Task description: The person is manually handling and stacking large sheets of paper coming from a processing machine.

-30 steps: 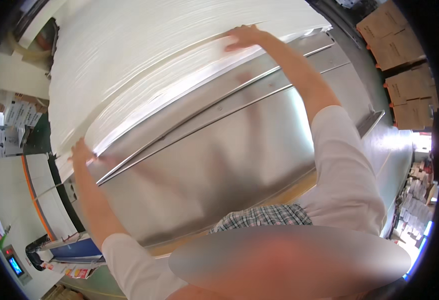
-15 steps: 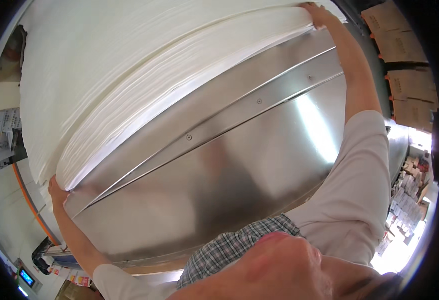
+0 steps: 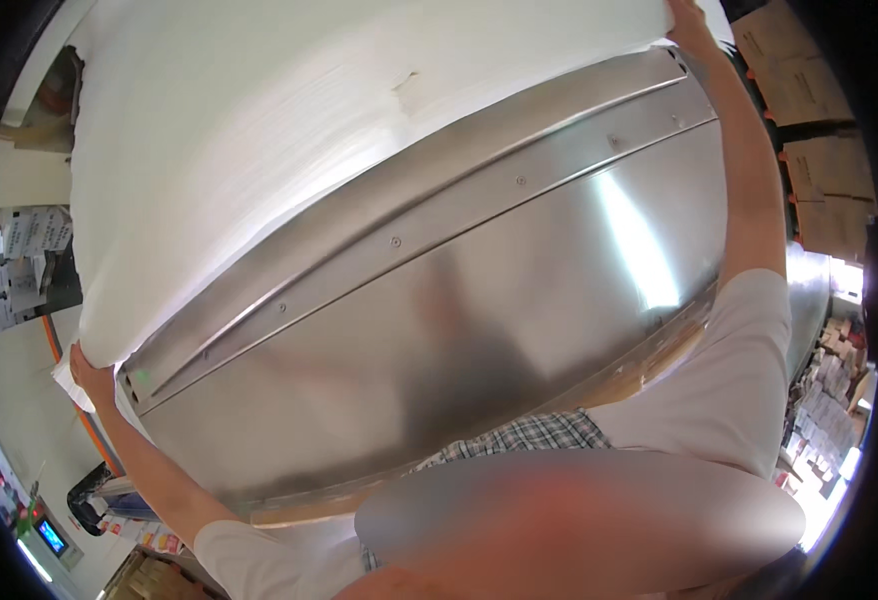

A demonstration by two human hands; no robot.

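White sheeting (image 3: 259, 150): L hand (image 3: 92, 372) grips its corner approx 9 o'clock, R hand (image 3: 692, 32) its edge approx 1-2; best tension evenly, parallel w/ steel panel (image 3: 339, 360).

White sheeting (image 3: 259, 150) and silver-grey panel (image 3: 339, 330) between left hand (image 3: 91, 372) and right hand (image 3: 692, 30); grey-and-white checked cloth (image 3: 549, 431) below both; brown cartons (image 3: 801, 75) right of right hand.

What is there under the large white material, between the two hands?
A metal panel shows along the near edge of the white material, between the left hand and right hand. Whatever lies farther beneath is covered, so unseen.
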